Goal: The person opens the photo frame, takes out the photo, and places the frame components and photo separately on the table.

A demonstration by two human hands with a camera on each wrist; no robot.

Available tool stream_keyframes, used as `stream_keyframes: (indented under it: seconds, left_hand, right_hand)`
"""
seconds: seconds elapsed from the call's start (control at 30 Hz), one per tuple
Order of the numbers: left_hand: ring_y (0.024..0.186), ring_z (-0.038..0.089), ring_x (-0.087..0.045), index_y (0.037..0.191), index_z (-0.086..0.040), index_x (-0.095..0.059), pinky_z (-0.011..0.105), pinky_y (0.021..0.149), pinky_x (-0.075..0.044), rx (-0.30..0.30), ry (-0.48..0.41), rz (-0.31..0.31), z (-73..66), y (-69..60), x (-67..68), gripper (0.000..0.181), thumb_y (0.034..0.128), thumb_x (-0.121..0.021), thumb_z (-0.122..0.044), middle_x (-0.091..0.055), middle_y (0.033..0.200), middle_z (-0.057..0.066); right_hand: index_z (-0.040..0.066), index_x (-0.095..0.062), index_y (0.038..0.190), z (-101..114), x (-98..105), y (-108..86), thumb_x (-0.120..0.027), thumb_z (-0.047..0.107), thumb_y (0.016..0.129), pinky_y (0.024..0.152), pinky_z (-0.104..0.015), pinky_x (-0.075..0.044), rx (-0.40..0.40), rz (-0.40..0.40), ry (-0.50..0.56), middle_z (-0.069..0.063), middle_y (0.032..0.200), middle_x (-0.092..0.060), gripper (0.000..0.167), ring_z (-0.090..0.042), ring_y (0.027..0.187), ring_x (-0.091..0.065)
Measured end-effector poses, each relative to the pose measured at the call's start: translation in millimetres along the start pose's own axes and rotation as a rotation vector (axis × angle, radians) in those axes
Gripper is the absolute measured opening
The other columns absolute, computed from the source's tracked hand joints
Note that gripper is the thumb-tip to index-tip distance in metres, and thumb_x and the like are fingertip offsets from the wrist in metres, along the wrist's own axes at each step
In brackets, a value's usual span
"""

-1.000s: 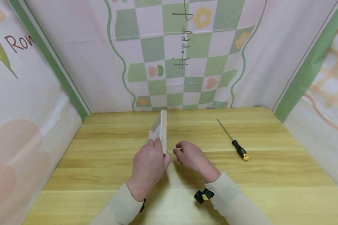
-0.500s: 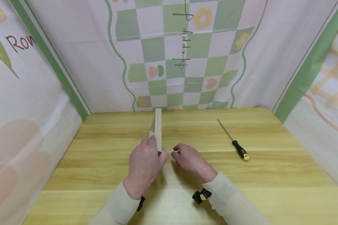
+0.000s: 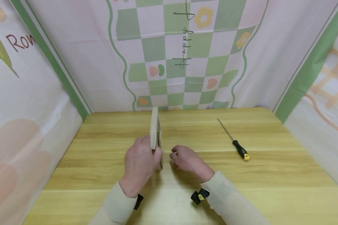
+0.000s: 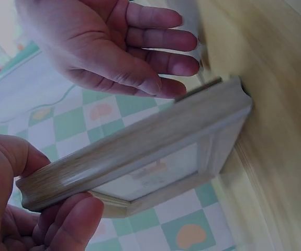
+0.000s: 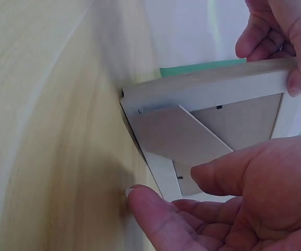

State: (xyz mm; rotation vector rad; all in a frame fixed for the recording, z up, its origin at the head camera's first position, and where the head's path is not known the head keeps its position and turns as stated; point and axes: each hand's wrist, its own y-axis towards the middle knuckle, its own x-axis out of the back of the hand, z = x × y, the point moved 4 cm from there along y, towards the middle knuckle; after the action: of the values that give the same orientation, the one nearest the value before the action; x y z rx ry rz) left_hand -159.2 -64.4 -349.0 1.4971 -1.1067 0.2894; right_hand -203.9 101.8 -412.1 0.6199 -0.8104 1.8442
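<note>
Checked curtain (image 3: 198, 43) backs a wood-grained table (image 3: 101, 134); in the head view we see the left hand (image 3: 139, 164) grip a photo frame (image 3: 154, 128) nearly edge-on, the right hand (image 3: 187, 157) just beside it on the right; in the left wrist view it slants from the left hand's pinch toward the table, long axis unclear; in the right wrist view its back stand (image 5: 166, 130) faces the nearer right hand, whose loose fingers hold nothing; that facing, we judge, matters most.
</note>
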Motion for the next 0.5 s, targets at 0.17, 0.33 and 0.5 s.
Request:
stream_keyframes:
  seconds: [0.17,0.33,0.5]
  left_hand:
    - [0.046,0.005,-0.034,0.095,-0.002,-0.071,0.017,0.036,-0.029,0.053,-0.036,0.042,3.3,0.8,1.0,0.015,0.0841,-0.072,-0.013,-0.047,0.063,-0.003]
    - [0.047,0.005,-0.036,0.099,-0.001,-0.072,0.019,0.036,-0.03,0.087,-0.056,0.065,6.3,0.9,2.2,0.019,0.0849,-0.07,-0.014,-0.048,0.063,-0.002]
    - [0.047,0.007,-0.039,0.099,-0.003,-0.072,0.021,0.036,-0.032,0.142,-0.11,0.104,11.0,1.4,1.9,0.018,0.0872,-0.068,-0.015,-0.051,0.065,-0.001]
  right_hand:
    - [-0.005,-0.054,0.144,-0.4,-1.3,0.9,-0.049,0.022,0.109,0.091,-0.045,-0.056,0.002,0.004,0.011,-0.004,0.083,-0.069,0.044,-0.015,0.072,-0.066]
    - [-0.006,-0.054,0.144,-0.2,-1.7,1.5,-0.05,0.021,0.109,0.095,-0.046,-0.056,0.009,0.01,0.026,-0.005,0.088,-0.07,0.044,-0.015,0.072,-0.068]
    - [-0.007,-0.053,0.144,1.0,-3.2,3.0,-0.049,0.02,0.109,0.081,-0.037,-0.06,-0.005,0.014,0.063,-0.008,0.093,-0.069,0.045,-0.016,0.074,-0.068]
